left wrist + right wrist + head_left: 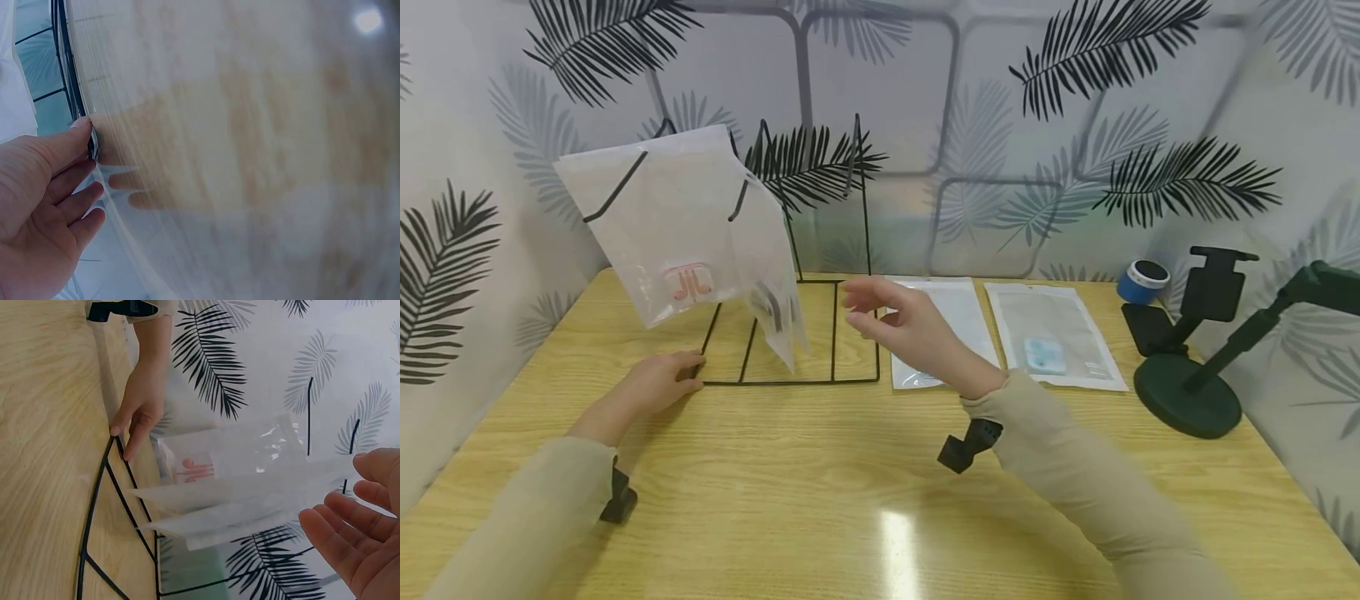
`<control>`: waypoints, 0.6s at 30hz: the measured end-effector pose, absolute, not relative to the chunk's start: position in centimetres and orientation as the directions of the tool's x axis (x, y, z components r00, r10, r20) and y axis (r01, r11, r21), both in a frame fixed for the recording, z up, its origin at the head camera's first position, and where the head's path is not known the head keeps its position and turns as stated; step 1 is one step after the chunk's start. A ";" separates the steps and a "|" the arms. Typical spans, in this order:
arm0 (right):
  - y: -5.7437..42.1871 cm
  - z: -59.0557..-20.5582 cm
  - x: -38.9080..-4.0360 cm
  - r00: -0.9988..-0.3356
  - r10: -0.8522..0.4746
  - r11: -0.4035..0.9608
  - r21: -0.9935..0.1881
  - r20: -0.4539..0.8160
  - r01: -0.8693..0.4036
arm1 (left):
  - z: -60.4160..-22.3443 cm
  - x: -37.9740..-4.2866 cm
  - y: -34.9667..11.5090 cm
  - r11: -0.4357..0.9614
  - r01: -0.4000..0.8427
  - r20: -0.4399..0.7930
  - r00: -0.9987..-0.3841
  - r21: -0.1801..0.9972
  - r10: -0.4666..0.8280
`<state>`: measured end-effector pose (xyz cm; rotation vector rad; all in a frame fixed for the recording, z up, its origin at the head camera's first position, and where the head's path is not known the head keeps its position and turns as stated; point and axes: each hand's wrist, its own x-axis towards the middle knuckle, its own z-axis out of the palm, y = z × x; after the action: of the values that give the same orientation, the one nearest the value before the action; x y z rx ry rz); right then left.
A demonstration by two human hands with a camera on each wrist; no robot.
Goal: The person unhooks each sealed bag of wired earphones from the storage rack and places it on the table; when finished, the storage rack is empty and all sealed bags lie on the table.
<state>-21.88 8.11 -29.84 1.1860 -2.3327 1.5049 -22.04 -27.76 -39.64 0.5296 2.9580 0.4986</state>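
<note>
A black wire rack point(790, 382) stands on the wooden table, with upright loops and hooks at its back. My left hand point(655, 385) pinches its front left corner between thumb and fingers, as the left wrist view also shows. On the rack's left part hang translucent white plastic pouches point(658, 225), one behind another; a pink logo point(688, 283) marks the front one. My right hand point(917, 325) is raised by the rack's right side, fingers loosely bent and holding nothing. In the right wrist view, that hand point(359, 531) is apart from the hanging pouches point(231, 487).
Right of the rack lie a white pouch point(951, 292), partly behind my right hand, and another pouch point(1048, 312) with a light blue item showing. Farther right are a blue-and-white round container point(1142, 282), a black phone holder point(1212, 292) and a dark green stand point(1187, 396). A leaf-patterned curtain hangs behind.
</note>
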 end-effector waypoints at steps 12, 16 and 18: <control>3.6 -32.4 -22.0 -0.697 -0.617 0.257 -0.744 0.365 -0.617 | -40.0 -22.1 -27.9 0.882 0.325 -0.035 -0.933 0.342 0.358; 2.9 -32.7 -22.3 -0.720 -0.599 0.297 -0.739 0.349 -0.605 | -40.0 -22.0 -27.9 0.881 0.328 -0.033 -0.933 0.341 0.359; 2.6 -32.7 -22.4 -0.733 -0.590 0.296 -0.754 0.338 -0.586 | -39.9 -22.0 -28.0 0.880 0.331 -0.028 -0.932 0.341 0.361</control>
<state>-22.37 2.56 -32.73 1.1491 -2.5324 1.4700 -22.01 -27.97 -39.94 0.5455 2.9573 0.5125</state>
